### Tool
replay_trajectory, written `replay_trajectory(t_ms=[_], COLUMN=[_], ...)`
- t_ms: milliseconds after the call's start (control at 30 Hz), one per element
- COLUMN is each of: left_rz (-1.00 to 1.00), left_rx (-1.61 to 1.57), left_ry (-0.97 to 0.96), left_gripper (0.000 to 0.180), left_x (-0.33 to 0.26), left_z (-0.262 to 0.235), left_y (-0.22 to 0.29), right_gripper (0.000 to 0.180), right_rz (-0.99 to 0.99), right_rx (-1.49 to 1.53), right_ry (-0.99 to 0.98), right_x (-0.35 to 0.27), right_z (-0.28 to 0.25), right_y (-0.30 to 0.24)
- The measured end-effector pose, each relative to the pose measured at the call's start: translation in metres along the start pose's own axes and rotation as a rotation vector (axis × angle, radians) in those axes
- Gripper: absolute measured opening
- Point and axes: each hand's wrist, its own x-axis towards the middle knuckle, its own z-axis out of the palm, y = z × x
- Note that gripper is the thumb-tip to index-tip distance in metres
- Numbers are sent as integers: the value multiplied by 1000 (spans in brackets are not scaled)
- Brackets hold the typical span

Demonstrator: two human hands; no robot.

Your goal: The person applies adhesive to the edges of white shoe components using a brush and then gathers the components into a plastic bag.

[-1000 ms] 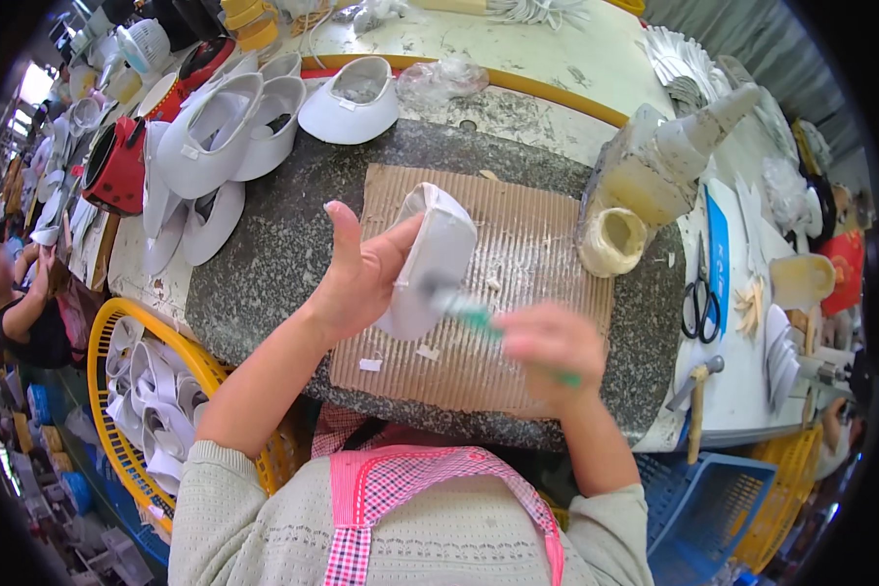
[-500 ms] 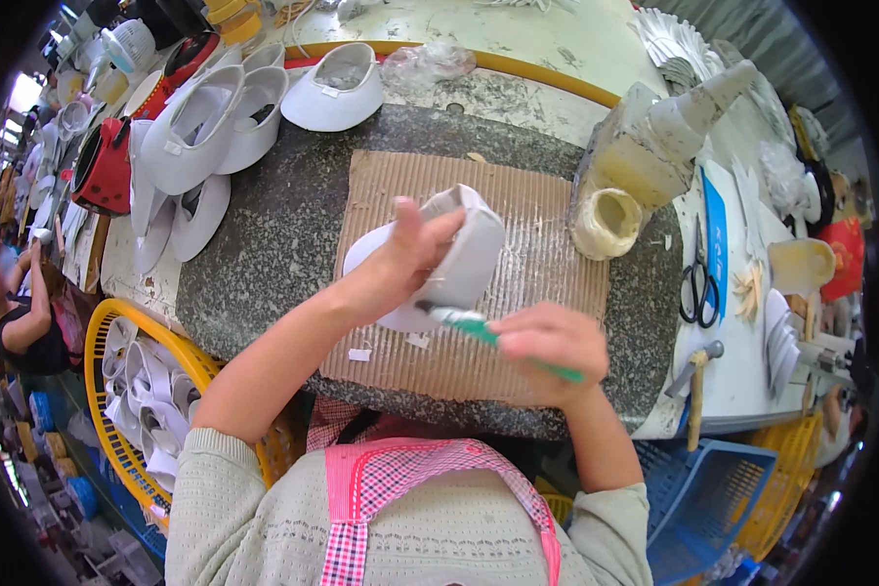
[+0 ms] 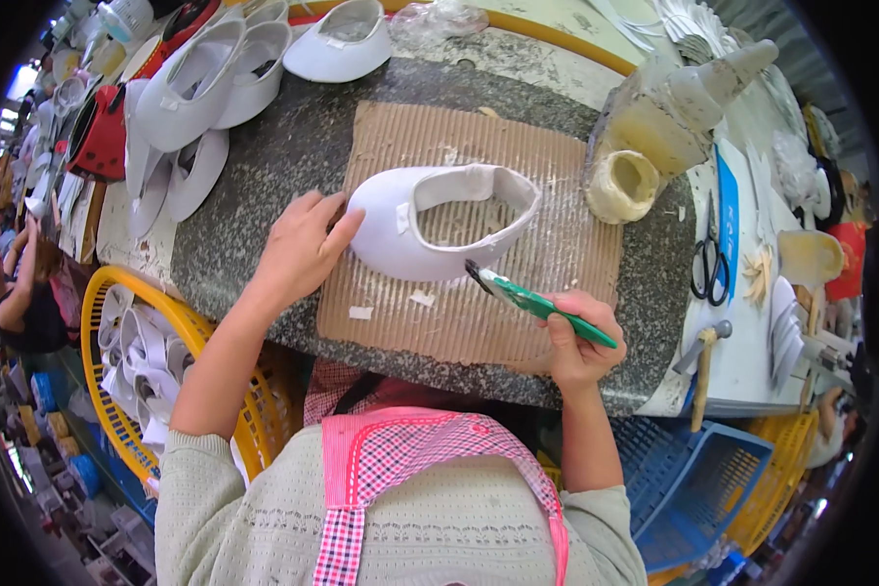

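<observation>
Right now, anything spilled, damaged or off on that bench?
Mostly the cardboard mat: whitish dried smears and small white scraps lie around the white shoe upper. The glue pot beside it is crusted. Nothing looks tipped or broken.

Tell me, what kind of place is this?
Probably a shoe-making workshop. The left hand steadies a white shoe upper on cardboard, the right hand holds a green brush, and more white uppers lie stacked nearby.
</observation>
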Motion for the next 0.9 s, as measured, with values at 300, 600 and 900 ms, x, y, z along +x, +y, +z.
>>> replay_trajectory(t_ms=[300, 600, 900], left_rz=[-135, 69, -546], left_rx=[-534, -659, -1273], left_ry=[107, 305, -42], left_gripper=[16, 9, 9], left_x=[-17, -27, -20], left_z=[4, 17, 19], left_y=[-1, 4, -9], right_gripper=[21, 35, 37], right_rz=[-134, -394, -332], right_rx=[-79, -183, -668], right_ry=[-91, -157, -46], right_x=[-6, 0, 22], right_z=[31, 89, 30], right_y=[-7, -3, 12])
